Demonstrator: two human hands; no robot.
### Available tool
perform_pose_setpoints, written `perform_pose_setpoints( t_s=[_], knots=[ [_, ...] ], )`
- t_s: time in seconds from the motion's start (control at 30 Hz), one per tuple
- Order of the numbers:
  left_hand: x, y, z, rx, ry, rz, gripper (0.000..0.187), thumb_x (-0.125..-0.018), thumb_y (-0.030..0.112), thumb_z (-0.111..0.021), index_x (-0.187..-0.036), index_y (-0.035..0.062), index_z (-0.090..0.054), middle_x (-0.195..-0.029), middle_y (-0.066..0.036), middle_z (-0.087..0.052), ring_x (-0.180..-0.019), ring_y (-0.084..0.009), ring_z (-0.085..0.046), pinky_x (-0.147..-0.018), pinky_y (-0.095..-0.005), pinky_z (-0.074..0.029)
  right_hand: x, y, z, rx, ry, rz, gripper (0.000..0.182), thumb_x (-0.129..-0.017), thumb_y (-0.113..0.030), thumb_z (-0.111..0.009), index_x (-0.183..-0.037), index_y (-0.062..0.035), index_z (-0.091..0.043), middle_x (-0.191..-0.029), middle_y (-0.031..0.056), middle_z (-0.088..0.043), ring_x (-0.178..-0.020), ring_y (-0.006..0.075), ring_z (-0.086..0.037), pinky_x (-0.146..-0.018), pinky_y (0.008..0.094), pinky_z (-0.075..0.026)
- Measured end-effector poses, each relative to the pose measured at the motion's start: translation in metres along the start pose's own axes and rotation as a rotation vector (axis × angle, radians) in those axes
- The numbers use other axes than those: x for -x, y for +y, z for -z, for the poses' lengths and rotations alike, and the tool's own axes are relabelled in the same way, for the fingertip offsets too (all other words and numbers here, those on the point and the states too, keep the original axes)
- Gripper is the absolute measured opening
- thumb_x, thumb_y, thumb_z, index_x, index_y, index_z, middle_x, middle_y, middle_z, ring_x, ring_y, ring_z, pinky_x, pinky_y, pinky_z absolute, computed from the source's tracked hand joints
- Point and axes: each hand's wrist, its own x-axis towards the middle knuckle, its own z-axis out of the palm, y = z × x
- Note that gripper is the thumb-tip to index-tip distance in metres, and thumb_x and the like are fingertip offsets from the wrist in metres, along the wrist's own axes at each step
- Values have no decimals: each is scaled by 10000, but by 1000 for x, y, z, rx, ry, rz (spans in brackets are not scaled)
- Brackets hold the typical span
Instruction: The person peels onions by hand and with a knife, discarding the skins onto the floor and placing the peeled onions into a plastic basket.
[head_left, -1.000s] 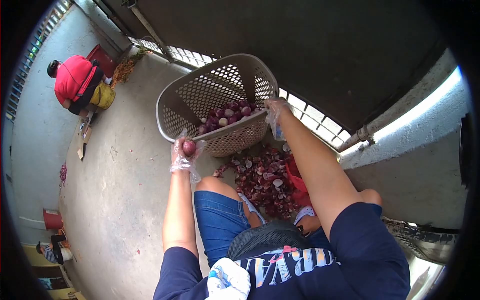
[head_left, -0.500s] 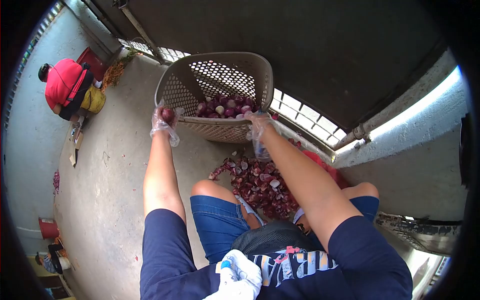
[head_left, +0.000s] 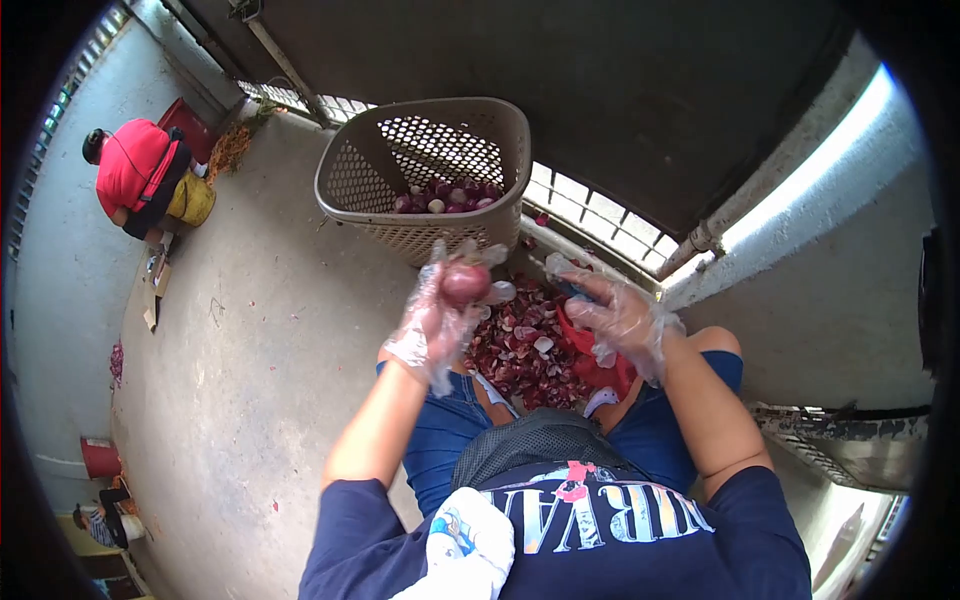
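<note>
My left hand (head_left: pixel 436 320), in a clear plastic glove, is closed round a red onion (head_left: pixel 465 284) in front of the basket. My right hand (head_left: pixel 622 315), gloved the same way, is apart from it on the right. Its fingers are bent round something with a bit of blue showing, too hidden to name. Beyond my hands stands a brown perforated plastic basket (head_left: pixel 385 222) with several red onions (head_left: pixel 450 196) at its bottom. Below and between my hands, a heap of onion skins (head_left: pixel 520 350) lies on the floor, with red mesh-like material (head_left: pixel 603 368) beside it.
A person in a red top (head_left: pixel 135 165) bends over a yellow container (head_left: pixel 191 200) at the far left, near a red tub (head_left: pixel 188 130). A red bucket (head_left: pixel 100 457) and another person (head_left: pixel 103 520) are at the lower left. A dark gate (head_left: pixel 620 110) stands behind the basket.
Both hands have drawn back from the basket's rim toward my body. The onion has come along in my left hand, and the basket, tilted toward me before, now stands more upright.
</note>
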Motion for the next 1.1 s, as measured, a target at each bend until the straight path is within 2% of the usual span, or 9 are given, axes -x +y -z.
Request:
perform_pose_setpoints(
  t_s=[0.1, 0.13, 0.23, 0.3, 0.43, 0.57, 0.63, 0.73, 1.1],
  knots=[
    [-5, -39, -11, 150, -116, -23, 591, -882, 530, -461, -1276, 89, -439, -1099, -84, -597, -858, -215, -622, -594, -290, -517, 21, -5, -18, 434, 78, 225, 507, -887, -390, -496, -1337, -170, -416, -1281, 170, -494, -1180, 314, -480, -977, 349, -381],
    [-6, -44, -15, 331, -338, 16, 575, -883, 516, -474, -1261, 84, -450, -1080, -92, -600, -877, -198, -615, -600, -276, -511, 26, -2, -22, 431, 81, 230, 507, -887, -390, -496, -1337, -170, -416, -1281, 170, -494, -1180, 314, -480, -977, 349, -381],
    [5, -59, -40, 212, -250, 3, 564, -885, 493, -491, -1252, 67, -445, -1055, -97, -601, -894, -183, -611, -654, -289, -530, 34, 9, -30, 390, 137, 403, 563, -872, -360, -519, -1375, -164, -356, -1294, 181, -478, -1173, 333, -479, -980, 357, -374],
    [10, -66, -52, 256, -16, 4, 569, -894, 493, -473, -1241, 44, -439, -1074, -106, -586, -922, -195, -607, -774, -330, -534, 40, 13, -32, 387, 160, 386, 585, -867, -356, -527, -1382, -154, -338, -1300, 182, -471, -1177, 338, -473, -981, 359, -371],
    [27, -68, -68, -44, -79, -144, 540, -916, 501, -410, -1177, 31, -467, -1099, -120, -565, -980, -234, -583, -927, -388, -469, 44, 23, -36, 316, 168, 407, 626, -864, -351, -534, -1400, -131, -295, -1312, 196, -456, -1195, 341, -458, -989, 355, -360],
    [33, -67, -66, -148, -71, -189, 513, -932, 478, -390, -1145, 22, -490, -1067, -126, -583, -999, -232, -571, -931, -383, -458, 54, 21, -38, 303, 127, 370, 647, -865, -388, -526, -1406, -130, -282, -1293, 202, -475, -1198, 329, -463, -992, 345, -355],
    [40, -64, -77, -179, -59, -223, 482, -940, 466, -382, -1112, 40, -528, -977, -93, -601, -866, -186, -593, -788, -333, -504, 51, 29, -40, 314, 130, 395, 656, -861, -406, -524, -1406, -132, -282, -1280, 204, -486, -1185, 337, -472, -985, 349, -362],
    [42, -67, -81, -189, -70, -307, 481, -934, 477, -387, -1068, 42, -542, -934, -85, -607, -822, -186, -596, -739, -326, -506, 53, 32, -43, 312, 136, 370, 667, -854, -434, -519, -1406, -143, -283, -1250, 212, -506, -1152, 355, -493, -963, 361, -380],
    [39, -75, -84, -245, 7, -382, 378, -933, 375, -431, -1015, 25, -549, -943, -114, -611, -864, -216, -606, -792, -355, -498, 67, 28, -55, 334, 195, 281, 626, -861, -415, -521, -1403, -210, -285, -1143, 246, -555, -1064, 399, -531, -888, 406, -428]
  ],
)
